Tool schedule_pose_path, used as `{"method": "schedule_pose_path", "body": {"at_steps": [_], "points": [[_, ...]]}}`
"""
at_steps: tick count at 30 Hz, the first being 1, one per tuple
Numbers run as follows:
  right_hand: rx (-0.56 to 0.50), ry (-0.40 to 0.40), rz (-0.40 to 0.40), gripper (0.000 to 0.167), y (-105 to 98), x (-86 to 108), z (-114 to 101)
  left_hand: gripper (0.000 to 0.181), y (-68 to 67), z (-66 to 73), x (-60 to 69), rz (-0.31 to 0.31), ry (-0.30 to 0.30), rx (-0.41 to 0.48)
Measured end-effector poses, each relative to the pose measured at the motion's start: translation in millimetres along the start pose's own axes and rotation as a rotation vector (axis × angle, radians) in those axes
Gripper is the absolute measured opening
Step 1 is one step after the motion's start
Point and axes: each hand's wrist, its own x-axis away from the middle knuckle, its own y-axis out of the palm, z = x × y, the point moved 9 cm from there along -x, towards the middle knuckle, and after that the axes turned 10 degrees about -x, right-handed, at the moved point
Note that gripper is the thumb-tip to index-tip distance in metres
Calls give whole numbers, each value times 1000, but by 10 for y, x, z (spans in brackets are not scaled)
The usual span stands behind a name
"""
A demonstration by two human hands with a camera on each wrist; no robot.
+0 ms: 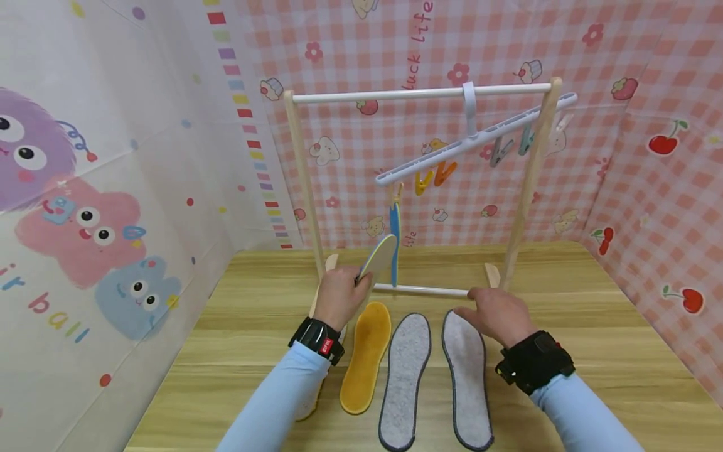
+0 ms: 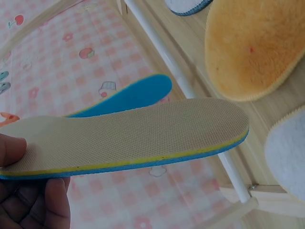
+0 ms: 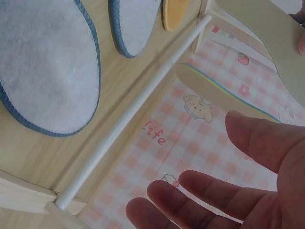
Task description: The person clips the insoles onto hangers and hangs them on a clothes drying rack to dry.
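My left hand pinches a beige insole with a yellow and blue edge between thumb and fingers, raised off the table. Close to it, a matching insole with a blue underside hangs from a clothespin at the left end of a white hanger. The hanger hooks over the top rail of a wooden rack and tilts down to the left. With nothing in it, my right hand hovers by the far end of a grey insole, its fingers spread and loosely bent.
Another grey insole and an orange fuzzy insole lie on the wood-grain table. A pale insole lies partly under my left arm. Yellow, orange, grey and teal clothespins hang along the hanger.
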Motion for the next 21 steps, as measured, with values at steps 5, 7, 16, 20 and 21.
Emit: {"method": "schedule_pose_path", "body": {"at_steps": [5, 7, 16, 20, 21], "points": [[-1, -8, 8, 43, -69, -69, -17, 21, 44, 49, -16, -8, 0, 26], [1, -21, 22, 43, -109, -100, -36, 20, 64, 65, -25, -12, -2, 37], [18, -41, 71, 47, -316, -245, -151, 24, 104, 196, -83, 6, 21, 35], [24, -44, 97, 48, -433, -318, -218, 31, 121, 265, -119, 31, 33, 37], [21, -43, 107, 48, -468, -337, -235, 31, 127, 281, -128, 35, 35, 37]]}}
